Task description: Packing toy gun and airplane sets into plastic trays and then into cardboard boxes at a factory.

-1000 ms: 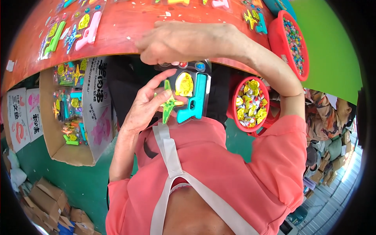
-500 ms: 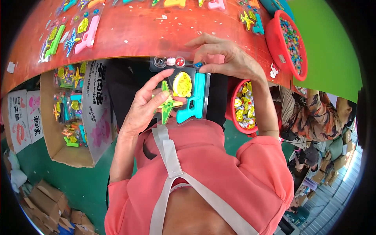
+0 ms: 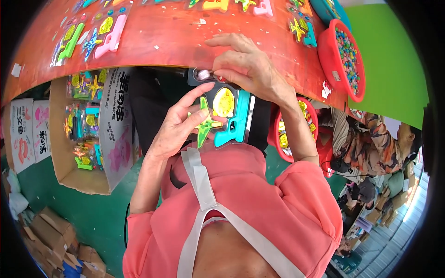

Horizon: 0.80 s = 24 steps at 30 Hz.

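Observation:
My left hand (image 3: 174, 125) grips the left edge of a clear blister tray, thumb over a green-yellow toy plane (image 3: 204, 123). Beside the plane lie a yellow oval piece (image 3: 224, 102) and a teal toy gun (image 3: 236, 121) in the tray. At its top end sit a pinkish-white ball (image 3: 203, 74) and a red ball (image 3: 222, 78), the red one partly covered. My right hand (image 3: 255, 69) reaches over that top end. Its thumb and a finger come close together by the red ball, with other fingers stretched forward; anything between them is hidden.
The red table (image 3: 162, 41) ahead carries several toy packs. A red basin of small coloured balls (image 3: 347, 60) stands at its right edge; a red bucket of yellow pieces (image 3: 282, 139) is below. Left, an open carton (image 3: 85, 180) holds filled packs. Another person (image 3: 378, 139) is at far right.
My right hand has shifted left across the tray's top end, from the blue ball to beside the red one; the blue ball is now hidden. My left hand keeps its hold.

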### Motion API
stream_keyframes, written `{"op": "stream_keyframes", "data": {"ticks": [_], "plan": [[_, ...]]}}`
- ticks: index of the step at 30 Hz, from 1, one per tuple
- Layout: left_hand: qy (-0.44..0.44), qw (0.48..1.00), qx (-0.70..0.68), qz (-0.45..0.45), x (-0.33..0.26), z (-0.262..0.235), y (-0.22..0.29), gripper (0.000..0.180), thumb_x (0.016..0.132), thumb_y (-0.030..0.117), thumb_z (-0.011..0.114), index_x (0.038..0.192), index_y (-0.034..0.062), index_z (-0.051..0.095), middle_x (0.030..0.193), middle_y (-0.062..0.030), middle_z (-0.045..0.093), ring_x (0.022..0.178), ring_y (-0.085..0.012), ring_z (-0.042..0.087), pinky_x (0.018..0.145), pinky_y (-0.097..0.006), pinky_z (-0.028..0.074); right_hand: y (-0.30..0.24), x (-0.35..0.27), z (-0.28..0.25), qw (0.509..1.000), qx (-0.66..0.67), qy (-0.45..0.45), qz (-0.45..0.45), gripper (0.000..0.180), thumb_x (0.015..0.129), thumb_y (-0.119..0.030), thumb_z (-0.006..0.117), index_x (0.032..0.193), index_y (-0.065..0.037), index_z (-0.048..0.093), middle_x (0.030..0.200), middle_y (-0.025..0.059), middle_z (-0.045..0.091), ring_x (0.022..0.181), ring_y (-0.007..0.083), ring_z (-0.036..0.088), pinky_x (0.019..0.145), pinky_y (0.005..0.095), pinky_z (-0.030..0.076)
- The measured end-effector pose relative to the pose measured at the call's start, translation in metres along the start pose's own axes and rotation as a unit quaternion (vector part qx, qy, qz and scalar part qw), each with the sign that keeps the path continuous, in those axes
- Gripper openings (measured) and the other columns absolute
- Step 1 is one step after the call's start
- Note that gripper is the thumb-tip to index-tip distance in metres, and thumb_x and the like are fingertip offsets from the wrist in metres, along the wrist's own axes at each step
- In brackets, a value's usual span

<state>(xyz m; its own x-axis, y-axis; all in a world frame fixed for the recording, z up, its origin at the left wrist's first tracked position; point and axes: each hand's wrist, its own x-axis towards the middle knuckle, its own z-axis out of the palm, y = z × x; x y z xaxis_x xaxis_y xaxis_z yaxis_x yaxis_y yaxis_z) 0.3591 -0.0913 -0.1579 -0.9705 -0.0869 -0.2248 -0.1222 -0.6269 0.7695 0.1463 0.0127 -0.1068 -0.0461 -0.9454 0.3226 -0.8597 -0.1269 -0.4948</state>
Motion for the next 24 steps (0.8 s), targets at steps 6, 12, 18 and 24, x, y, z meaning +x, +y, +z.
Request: {"op": "stream_keyframes", "data": {"ticks": [6, 12, 18, 24], "plan": [[-0.004, 1.000, -0.018, 0.000, -0.003, -0.004, 0.001, 0.053, 0.099, 0.013, 0.053, 0.148, 0.0089, 0.033, 0.105, -0.0162, 0.069, 0.097, -0.0208, 0.069, 0.068, -0.029, 0.058, 0.005, 0.021, 0.007, 0.997, 0.043, -0.047, -0.054, 0.008, 0.084, -0.009, 0.067, 0.089, -0.006, 0.062, 0.124, 0.0123, 0.058, 0.106, 0.0311, 0.057, 0.092, 0.0408, 0.044], [-0.022, 0.999, -0.035, -0.004, -0.004, -0.010, 0.004, 0.052, 0.100, 0.015, 0.052, 0.148, 0.0078, 0.033, 0.104, -0.0173, 0.070, 0.094, -0.0208, 0.069, 0.067, -0.029, 0.058, 0.008, 0.042, -0.002, 0.991, 0.117, -0.061, -0.018, 0.013, 0.087, -0.013, 0.067, 0.094, -0.003, 0.062, 0.121, 0.0135, 0.060, 0.102, 0.0290, 0.061, 0.085, 0.0374, 0.049], [0.018, 0.999, -0.036, 0.011, -0.006, -0.015, 0.014, 0.053, 0.100, 0.017, 0.052, 0.147, 0.0065, 0.032, 0.102, -0.0194, 0.070, 0.092, -0.0225, 0.070, 0.067, -0.029, 0.058, 0.005, 0.054, 0.001, 0.995, 0.079, -0.051, -0.042, 0.017, 0.087, -0.014, 0.067, 0.098, -0.002, 0.063, 0.117, 0.0139, 0.061, 0.103, 0.0297, 0.061, 0.085, 0.0378, 0.050], [0.081, 0.995, -0.018, 0.048, 0.013, -0.057, 0.020, 0.046, 0.101, 0.022, 0.050, 0.142, 0.0041, 0.038, 0.110, -0.0206, 0.067, 0.095, -0.0259, 0.070, 0.065, -0.033, 0.060, 0.031, 0.099, 0.021, 0.994, 0.101, -0.015, 0.046, 0.014, 0.090, -0.010, 0.064, 0.099, 0.000, 0.064, 0.100, 0.0072, 0.066, 0.091, 0.0156, 0.064, 0.080, 0.0293, 0.051]]}}
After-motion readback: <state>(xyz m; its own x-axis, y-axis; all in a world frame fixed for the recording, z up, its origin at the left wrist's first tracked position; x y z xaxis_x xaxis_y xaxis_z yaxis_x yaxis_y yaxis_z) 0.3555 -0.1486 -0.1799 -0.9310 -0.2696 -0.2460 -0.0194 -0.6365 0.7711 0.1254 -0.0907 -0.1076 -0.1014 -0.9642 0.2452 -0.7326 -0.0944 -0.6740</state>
